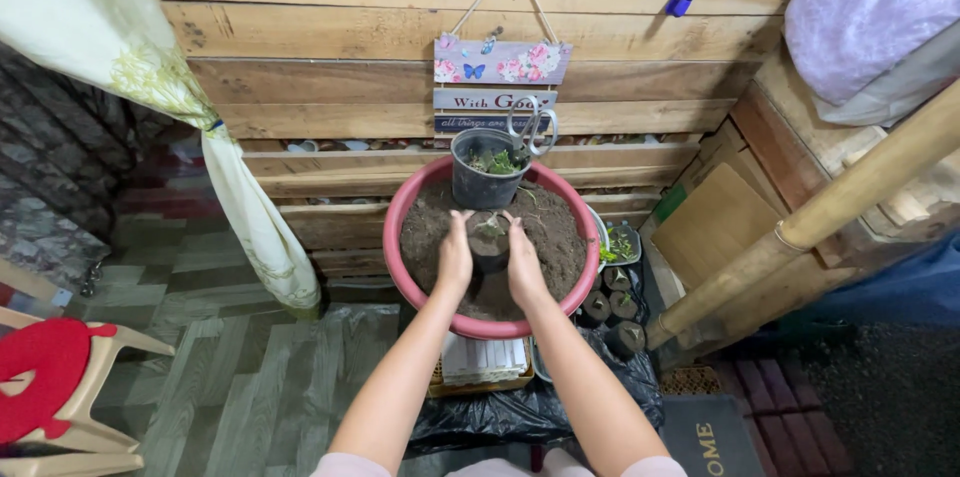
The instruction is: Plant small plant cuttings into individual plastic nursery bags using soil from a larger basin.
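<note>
Both hands, left hand (pixel 455 259) and right hand (pixel 524 265), were cupped around a small seedling bag (pixel 489 242) sitting in the red soil basin (pixel 415 282). Looked like mid-potting; firming the soil gently probably came next.

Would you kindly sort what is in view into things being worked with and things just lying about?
In hand:
left hand and right hand cupping a small dark pot
red basin of soil
grey pot with scissors

Lying about:
small filled pots
curtain
plastic chair
doormat
</note>
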